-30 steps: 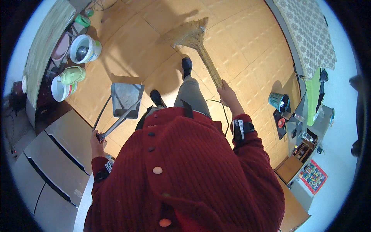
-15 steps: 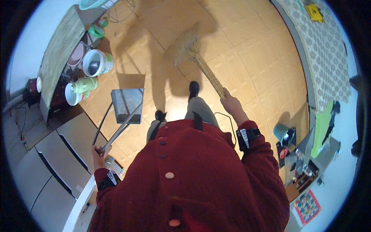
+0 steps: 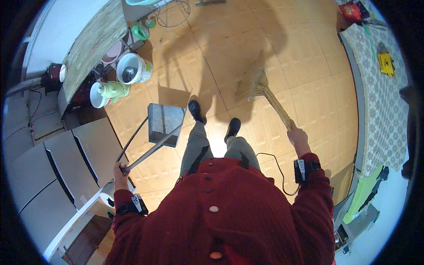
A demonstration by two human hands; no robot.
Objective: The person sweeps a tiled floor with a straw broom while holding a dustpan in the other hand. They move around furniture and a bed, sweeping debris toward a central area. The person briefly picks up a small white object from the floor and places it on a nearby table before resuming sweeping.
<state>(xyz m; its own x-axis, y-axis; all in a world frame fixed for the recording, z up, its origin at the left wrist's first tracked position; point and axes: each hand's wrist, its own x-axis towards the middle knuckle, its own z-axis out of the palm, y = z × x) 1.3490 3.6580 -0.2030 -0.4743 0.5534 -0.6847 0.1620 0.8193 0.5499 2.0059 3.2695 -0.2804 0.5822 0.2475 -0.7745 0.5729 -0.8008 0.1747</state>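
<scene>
Broom [image 3: 266, 92]: I find my right hand [image 3: 298, 136] clenched round its shaft [image 3: 279, 109], my left hand [image 3: 119, 172] grasping the dustpan [image 3: 165, 120] by its handle [image 3: 152, 151].

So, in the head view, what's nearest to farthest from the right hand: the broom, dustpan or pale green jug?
1. Broom: gripped in the right hand.
2. Dustpan: on the left.
3. Pale green jug: farther left.
</scene>
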